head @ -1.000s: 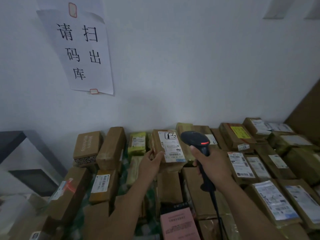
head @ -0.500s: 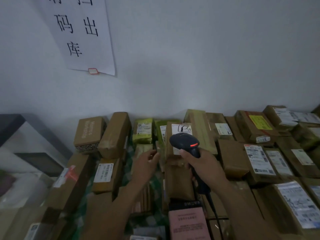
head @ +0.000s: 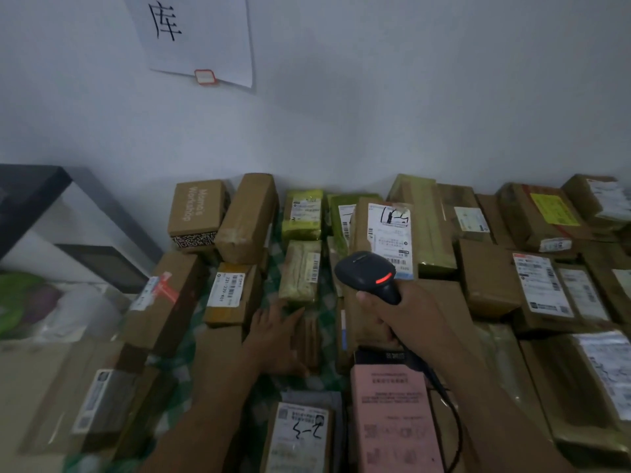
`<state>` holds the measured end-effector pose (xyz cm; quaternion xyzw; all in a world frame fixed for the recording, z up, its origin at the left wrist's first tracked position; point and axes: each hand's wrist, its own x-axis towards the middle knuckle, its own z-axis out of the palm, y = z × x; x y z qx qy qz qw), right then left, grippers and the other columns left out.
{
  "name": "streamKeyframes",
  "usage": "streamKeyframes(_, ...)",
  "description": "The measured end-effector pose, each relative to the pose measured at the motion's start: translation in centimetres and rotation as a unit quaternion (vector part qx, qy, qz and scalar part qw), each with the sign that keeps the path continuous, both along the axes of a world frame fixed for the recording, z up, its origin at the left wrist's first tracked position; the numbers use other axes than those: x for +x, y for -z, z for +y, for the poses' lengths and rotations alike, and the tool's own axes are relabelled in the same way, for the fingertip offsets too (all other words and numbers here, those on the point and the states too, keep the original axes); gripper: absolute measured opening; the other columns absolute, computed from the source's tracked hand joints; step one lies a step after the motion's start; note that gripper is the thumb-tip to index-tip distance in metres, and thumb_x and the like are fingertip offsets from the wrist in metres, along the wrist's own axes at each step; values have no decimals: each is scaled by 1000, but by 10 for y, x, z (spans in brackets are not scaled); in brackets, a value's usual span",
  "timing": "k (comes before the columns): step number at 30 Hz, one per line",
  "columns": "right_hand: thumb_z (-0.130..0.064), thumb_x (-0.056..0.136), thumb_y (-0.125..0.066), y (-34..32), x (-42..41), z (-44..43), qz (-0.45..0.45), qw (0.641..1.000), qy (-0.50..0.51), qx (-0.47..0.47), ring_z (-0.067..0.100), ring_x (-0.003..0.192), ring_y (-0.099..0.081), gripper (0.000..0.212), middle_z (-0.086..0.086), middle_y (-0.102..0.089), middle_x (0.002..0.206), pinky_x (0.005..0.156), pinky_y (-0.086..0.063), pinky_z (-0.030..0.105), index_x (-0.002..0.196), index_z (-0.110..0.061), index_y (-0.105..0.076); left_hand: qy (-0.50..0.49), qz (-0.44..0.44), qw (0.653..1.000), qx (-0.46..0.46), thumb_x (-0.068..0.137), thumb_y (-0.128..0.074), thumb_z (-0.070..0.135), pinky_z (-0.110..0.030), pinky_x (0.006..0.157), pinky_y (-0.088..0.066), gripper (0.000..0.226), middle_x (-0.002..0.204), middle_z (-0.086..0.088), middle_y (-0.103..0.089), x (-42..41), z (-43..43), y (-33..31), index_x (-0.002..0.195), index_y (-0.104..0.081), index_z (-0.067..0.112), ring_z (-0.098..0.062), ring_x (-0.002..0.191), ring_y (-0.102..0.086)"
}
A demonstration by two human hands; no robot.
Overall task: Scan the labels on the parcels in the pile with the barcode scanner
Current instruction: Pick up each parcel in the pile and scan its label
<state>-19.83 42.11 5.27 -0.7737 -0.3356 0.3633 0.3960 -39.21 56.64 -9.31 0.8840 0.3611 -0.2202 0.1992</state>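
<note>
Scanner (head: 368, 276) up over the middle of the parcel pile, nose pointing away toward the wall.

The right hand (head: 406, 319) has its fingers wrapped tight round the handle. The long axis runs from the near grip up and forward to the head, with the red light lit and the head just in front of a brown box (head: 389, 233) with a scribbled white label. The left hand (head: 276, 332) is flat and relaxed, fingers touching a narrow brown parcel (head: 307, 339) and gripping nothing. That's one scanner with one cable (head: 454, 421), one pink parcel (head: 389, 418) and well over twenty parcels, though the edges are too blurry for an exact count. Everything sits on a green checked cloth (head: 327, 380) against a white wall (head: 409, 97) with one paper sign (head: 201, 35).
</note>
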Motion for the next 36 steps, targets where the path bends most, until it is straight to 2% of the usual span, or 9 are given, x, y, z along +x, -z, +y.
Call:
streamKeyframes(4,-39,86,-70,-12,-2,-9,-12,1000,-7,-2,14,51,-57,23,7,-63,66,53,-49,31,82,-19,-61,11,-57,998,21,70,-57,78,-48,119,-14,110,154,-9,-22,-5,-5,-10,157,-10,27,-32,141,-27)
streamKeyframes(8,-35,88,-69,-26,-5,-17,-8,1000,-3,8,13,46,-56,25,7,-63,60,47,-47,24,81,-14,-60,-101,-180,978,-24,60,-63,70,-32,106,-40,114,143,2,-30,-6,-13,-43,155,-17,26,-17,123,-42)
streamKeyframes(13,-33,86,-69,-41,-14,-36,109,988,74,76,14,50,-62,29,13,-69,68,50,-51,25,79,-5,-64,-252,-428,864,-80,68,-81,51,-28,103,-39,103,136,12,-39,-9,-38,-94,152,-23,36,-8,125,-41)
streamKeyframes(15,-45,80,-70,-45,-14,-46,165,979,99,68,19,71,-71,36,8,-75,81,70,-57,32,86,-9,-70,-283,-502,807,-130,62,-79,57,-40,108,-42,104,143,10,-43,-10,-52,-111,149,-21,47,-10,130,-44)
streamKeyframes(18,-53,71,-72,-55,-21,-60,272,952,119,69,37,96,-70,56,15,-74,103,96,-52,53,107,-11,-70,-297,-592,714,-229,78,-79,23,-40,96,-54,94,137,2,-52,-11,-74,-137,144,-22,57,-12,117,-60)
streamKeyframes(21,-49,77,-67,-66,-32,-71,342,927,131,77,39,87,-70,47,17,-76,93,84,-56,49,106,-12,-67,-283,-628,661,-299,73,-75,20,-48,90,-56,89,130,-2,-57,-12,-90,-154,141,-32,59,-24,114,-64)
streamKeyframes(28,-49,69,-73,-84,-52,-93,311,924,161,156,43,96,-69,50,19,-74,100,97,-48,61,102,-11,-70,-254,-562,729,-295,74,-72,47,-26,84,-57,75,134,6,-58,-31,-114,-184,142,-41,38,-6,108,-66)
streamKeyframes(31,-45,70,-73,-91,-57,-103,287,929,156,174,44,96,-69,44,19,-74,101,95,-48,63,100,-13,-69,-322,-548,724,-268,93,-63,33,-17,70,-55,43,117,2,-68,-33,-120,-191,132,-49,25,-4,90,-71)
streamKeyframes(36,-46,76,-69,-100,-66,-114,191,964,110,150,37,82,-72,35,8,-77,82,90,-54,53,94,-16,-67,-345,-561,702,-271,88,-69,14,-33,76,-60,55,119,-1,-65,-45,-127,-193,134,-44,30,-15,94,-72)
